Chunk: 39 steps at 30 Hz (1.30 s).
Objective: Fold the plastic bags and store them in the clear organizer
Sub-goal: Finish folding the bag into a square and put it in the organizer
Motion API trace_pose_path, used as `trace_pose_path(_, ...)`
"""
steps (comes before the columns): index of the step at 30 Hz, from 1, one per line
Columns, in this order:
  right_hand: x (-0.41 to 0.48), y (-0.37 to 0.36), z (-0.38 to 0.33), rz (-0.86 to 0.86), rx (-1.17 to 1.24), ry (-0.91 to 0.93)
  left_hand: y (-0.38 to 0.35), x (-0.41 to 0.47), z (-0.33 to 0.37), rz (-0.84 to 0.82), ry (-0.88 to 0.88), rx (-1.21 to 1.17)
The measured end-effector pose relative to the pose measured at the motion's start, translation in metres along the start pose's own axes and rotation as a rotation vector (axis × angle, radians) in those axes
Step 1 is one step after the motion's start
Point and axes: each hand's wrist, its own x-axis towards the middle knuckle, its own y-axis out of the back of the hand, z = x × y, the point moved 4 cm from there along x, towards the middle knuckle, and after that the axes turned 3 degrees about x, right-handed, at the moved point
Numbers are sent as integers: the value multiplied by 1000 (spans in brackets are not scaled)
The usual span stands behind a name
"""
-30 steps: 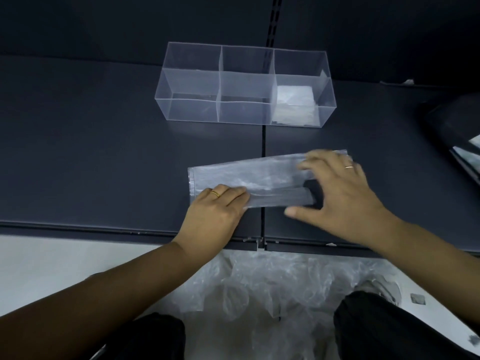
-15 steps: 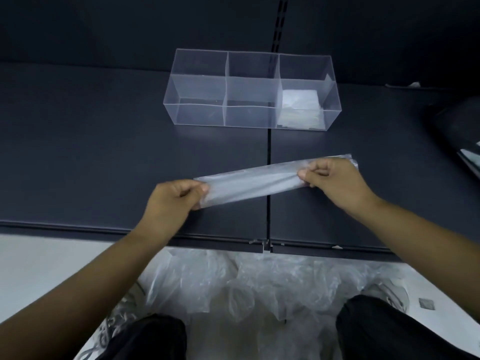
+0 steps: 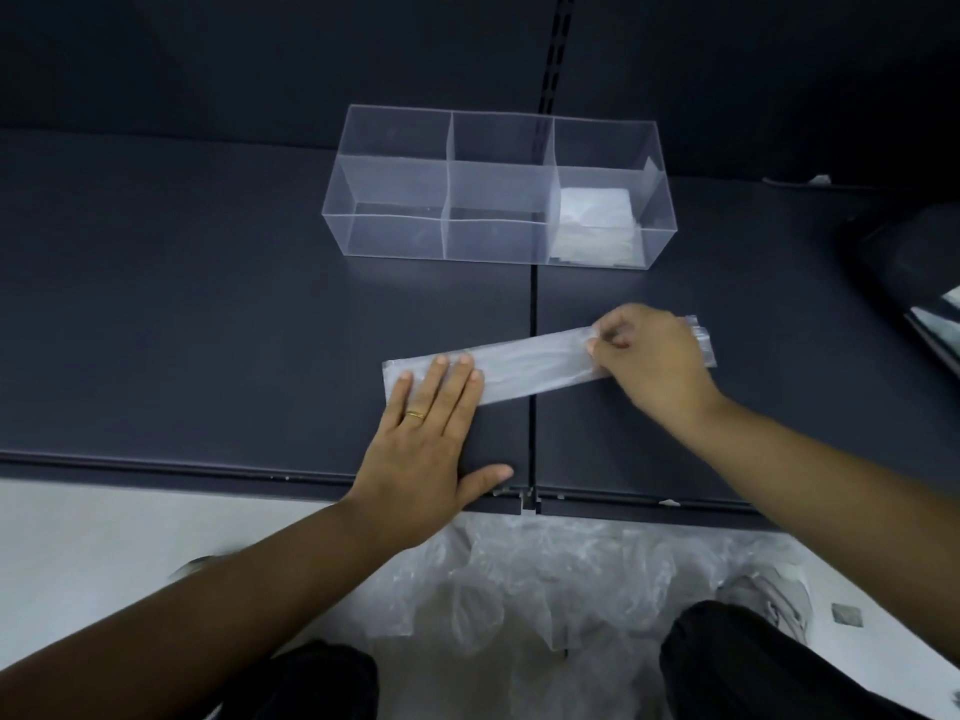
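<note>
The left grip [image 3: 431, 433], flat-fingered, presses one end of the folded plastic bag [image 3: 535, 366] onto the tabletop [image 3: 208, 314] while the right grip [image 3: 652, 356] pinches the other end, sensible holds since such thin, limp, slippery film would likely spring unfolded.

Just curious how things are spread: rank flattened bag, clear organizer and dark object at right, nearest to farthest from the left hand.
1. flattened bag, pressed by the left hand.
2. clear organizer, behind, centre.
3. dark object, far right.
</note>
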Motion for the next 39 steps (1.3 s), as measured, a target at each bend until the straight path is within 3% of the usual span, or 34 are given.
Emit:
trace_pose_path(3,-28,-11,-36,152,-204,446,-1,0,1,-10,-5,-1)
trace_pose_path(6,-57,-56,-52,-230,-249,690,0,0,3,13,-28,-17)
trace_pose_path(8,-55,-70,-32,-383,-450,626,1,0,2,25,-41,-31)
trace_pose_path(11,-35,-50,8,-341,-640,522,2,0,1,27,-55,-18)
trace_pose_path(16,-12,7,70,-227,-653,296,1,0,1,51,-67,-11)
trace_pose_path(23,16,50,80,54,-241,208,3,6,-9,59,-134,14)
trace_pose_path(28,17,51,72,-77,-122,213,7,20,-28,65,-184,-6)
trace_pose_path(33,-28,61,72,-204,328,-115,20,30,-33,116,-192,-106)
trace_pose_path(36,-62,64,60,-395,490,-269,35,27,7,87,-256,-273)
trace_pose_path(39,-86,70,33,-527,573,-277,43,15,68,37,-373,-428)
